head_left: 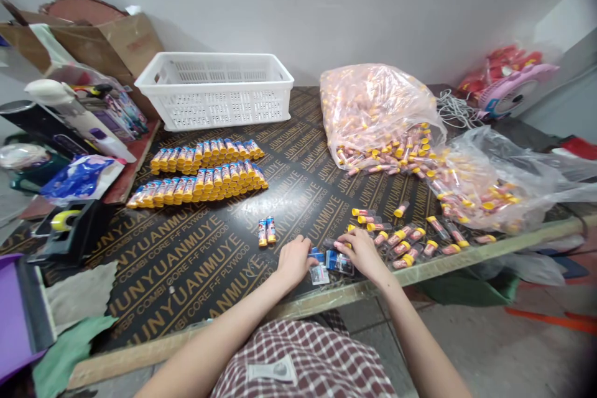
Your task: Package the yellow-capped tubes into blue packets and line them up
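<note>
My left hand [293, 259] is near the table's front edge, thumb and finger closed on a small blue-and-white label [319, 274]. To its right, my right hand [364, 254] pinches a small clear tube [339, 245] with pinkish contents. Under its fingertips lies a stack of blue labels [339, 262]. Two tubes with blue wraps and yellow caps [267, 231] lie side by side just beyond my left hand. Loose unwrapped tubes [403, 242] with yellow caps are scattered right of my right hand.
Rows of wrapped tubes [200, 183] lie at the left, before a white plastic basket [217, 106]. A large clear bag [368, 99] spills unwrapped tubes; another bag [489, 180] lies right. A tape dispenser [68, 230] and a pink fan [515, 92] stand at the sides.
</note>
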`<action>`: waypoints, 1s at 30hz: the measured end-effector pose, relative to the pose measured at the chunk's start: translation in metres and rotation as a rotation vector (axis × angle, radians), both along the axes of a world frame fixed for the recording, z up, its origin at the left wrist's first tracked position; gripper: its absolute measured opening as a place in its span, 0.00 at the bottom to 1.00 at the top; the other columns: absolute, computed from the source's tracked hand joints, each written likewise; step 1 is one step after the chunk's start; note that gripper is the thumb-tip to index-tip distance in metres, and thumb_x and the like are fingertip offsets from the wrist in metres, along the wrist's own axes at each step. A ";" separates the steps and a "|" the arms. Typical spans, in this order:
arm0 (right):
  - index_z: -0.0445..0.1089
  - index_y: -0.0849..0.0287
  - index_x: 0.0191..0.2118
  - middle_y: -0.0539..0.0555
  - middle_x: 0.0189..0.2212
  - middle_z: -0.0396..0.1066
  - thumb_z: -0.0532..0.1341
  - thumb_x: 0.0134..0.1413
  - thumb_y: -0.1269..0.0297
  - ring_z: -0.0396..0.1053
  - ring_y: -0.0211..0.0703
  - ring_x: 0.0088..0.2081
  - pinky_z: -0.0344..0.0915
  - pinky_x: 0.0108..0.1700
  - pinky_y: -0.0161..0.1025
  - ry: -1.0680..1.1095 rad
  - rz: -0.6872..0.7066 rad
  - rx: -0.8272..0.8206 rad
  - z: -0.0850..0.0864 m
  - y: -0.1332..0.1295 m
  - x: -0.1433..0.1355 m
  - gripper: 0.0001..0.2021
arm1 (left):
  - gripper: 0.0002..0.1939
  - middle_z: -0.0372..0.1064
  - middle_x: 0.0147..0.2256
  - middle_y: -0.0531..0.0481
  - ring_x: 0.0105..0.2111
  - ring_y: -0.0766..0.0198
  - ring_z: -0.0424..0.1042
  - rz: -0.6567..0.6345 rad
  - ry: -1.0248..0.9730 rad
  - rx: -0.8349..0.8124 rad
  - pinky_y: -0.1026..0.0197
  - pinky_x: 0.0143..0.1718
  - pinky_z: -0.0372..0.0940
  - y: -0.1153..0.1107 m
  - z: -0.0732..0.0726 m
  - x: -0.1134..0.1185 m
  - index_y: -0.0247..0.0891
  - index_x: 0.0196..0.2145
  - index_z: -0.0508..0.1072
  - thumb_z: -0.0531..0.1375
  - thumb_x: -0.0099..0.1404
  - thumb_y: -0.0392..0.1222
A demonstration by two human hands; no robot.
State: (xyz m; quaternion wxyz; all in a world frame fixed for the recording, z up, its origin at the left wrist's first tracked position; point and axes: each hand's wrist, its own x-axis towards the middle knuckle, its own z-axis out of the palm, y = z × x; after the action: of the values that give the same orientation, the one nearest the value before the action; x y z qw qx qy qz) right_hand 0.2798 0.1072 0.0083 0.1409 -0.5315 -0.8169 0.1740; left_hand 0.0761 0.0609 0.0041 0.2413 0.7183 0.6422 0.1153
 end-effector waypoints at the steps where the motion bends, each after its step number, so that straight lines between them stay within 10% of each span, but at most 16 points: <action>1: 0.75 0.57 0.34 0.57 0.34 0.68 0.57 0.57 0.58 0.64 0.49 0.40 0.60 0.43 0.43 0.007 -0.004 0.009 0.000 0.000 -0.002 0.11 | 0.13 0.68 0.36 0.49 0.36 0.59 0.70 0.005 -0.003 -0.023 0.62 0.33 0.58 0.001 0.000 -0.001 0.40 0.34 0.71 0.65 0.53 0.48; 21: 0.70 0.58 0.39 0.55 0.35 0.71 0.64 0.49 0.56 0.69 0.44 0.33 0.66 0.35 0.40 0.702 -0.192 -0.116 0.023 -0.020 -0.053 0.14 | 0.04 0.70 0.30 0.50 0.33 0.61 0.68 0.229 -0.221 0.144 0.62 0.34 0.57 -0.055 -0.003 -0.045 0.39 0.26 0.69 0.59 0.56 0.33; 30: 0.72 0.55 0.41 0.55 0.40 0.67 0.61 0.53 0.64 0.68 0.42 0.40 0.69 0.37 0.36 0.878 -0.059 -0.158 0.045 -0.043 -0.073 0.09 | 0.16 0.68 0.20 0.59 0.19 0.69 0.65 0.712 -1.234 -0.095 0.66 0.25 0.60 -0.036 0.024 -0.063 0.38 0.34 0.66 0.65 0.46 0.35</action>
State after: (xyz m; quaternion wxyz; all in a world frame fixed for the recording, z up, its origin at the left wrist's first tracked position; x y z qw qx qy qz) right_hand 0.2070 0.0643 0.0535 0.4384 -0.4395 -0.6484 0.4408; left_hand 0.0130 0.0245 0.0286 0.5397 0.2575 0.5882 0.5445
